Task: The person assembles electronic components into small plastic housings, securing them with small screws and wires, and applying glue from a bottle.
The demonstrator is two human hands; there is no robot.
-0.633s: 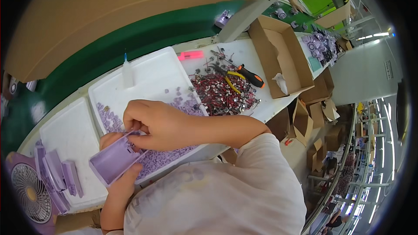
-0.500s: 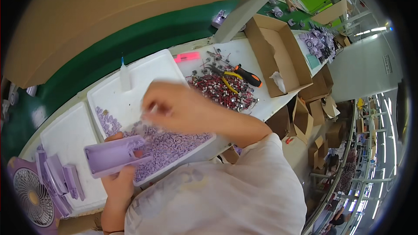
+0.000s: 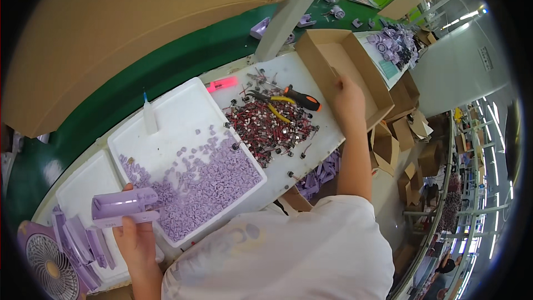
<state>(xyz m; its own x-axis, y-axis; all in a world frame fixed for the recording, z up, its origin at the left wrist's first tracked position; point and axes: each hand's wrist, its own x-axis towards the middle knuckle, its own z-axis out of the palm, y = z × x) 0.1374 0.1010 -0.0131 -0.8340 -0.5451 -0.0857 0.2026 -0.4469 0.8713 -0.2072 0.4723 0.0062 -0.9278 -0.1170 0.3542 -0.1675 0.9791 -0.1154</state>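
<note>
My left hand (image 3: 131, 239) grips a lavender plastic housing (image 3: 117, 204), a long hollow shell with its open side up. It is held over the near left corner of a white tray (image 3: 172, 105). Many small lavender plastic pieces (image 3: 216, 183) lie heaped in that tray. My right hand (image 3: 351, 103) is at the near part of an open cardboard box (image 3: 361, 58). Its fingers are curled and partly hidden, and what they hold, if anything, does not show. The white crumpled paper in the box is out of sight behind this hand.
Right of the tray lie a heap of small wired parts (image 3: 272, 128), yellow-handled pliers (image 3: 277, 100), an orange-black screwdriver (image 3: 302, 98) and a pink marker (image 3: 222, 84). A white bottle (image 3: 150, 118) lies in the tray. Lavender shells (image 3: 80, 239) and a fan (image 3: 51, 266) are at left.
My right hand has moved from above the tray rightward to the cardboard box. My left hand, still gripping the housing, has shifted slightly left and down.
</note>
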